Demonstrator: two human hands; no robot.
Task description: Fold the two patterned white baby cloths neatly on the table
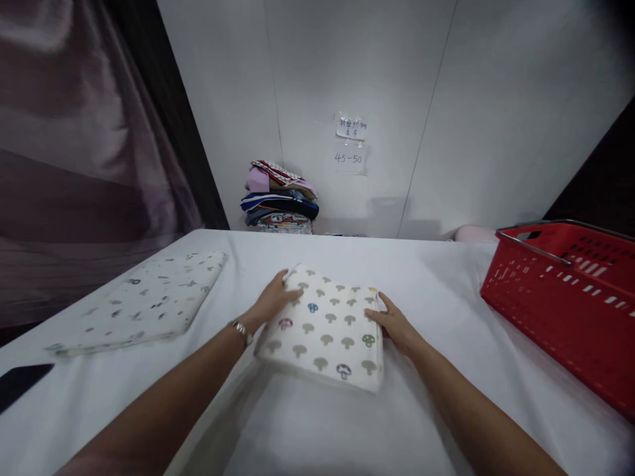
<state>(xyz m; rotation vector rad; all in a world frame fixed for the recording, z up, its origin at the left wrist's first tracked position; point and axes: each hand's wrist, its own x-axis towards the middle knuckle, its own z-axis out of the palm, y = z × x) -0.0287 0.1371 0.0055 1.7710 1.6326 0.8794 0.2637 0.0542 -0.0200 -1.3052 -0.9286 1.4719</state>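
A folded white cloth printed with mushrooms [327, 327] lies on the white table [426, 284] in front of me. My left hand [272, 297] grips its far left corner, thumb on top and fingers curled round the edge. My right hand [394, 324] holds the right edge, thumb resting on the cloth and fingers tucked at its side. A watch sits on my left wrist [241, 330].
A second folded patterned cloth [143, 301] lies at the left of the table. A red plastic basket [565, 304] stands at the right. A pile of folded fabrics [280, 198] leans against the white back wall. A dark flat object [20, 383] is at the left edge.
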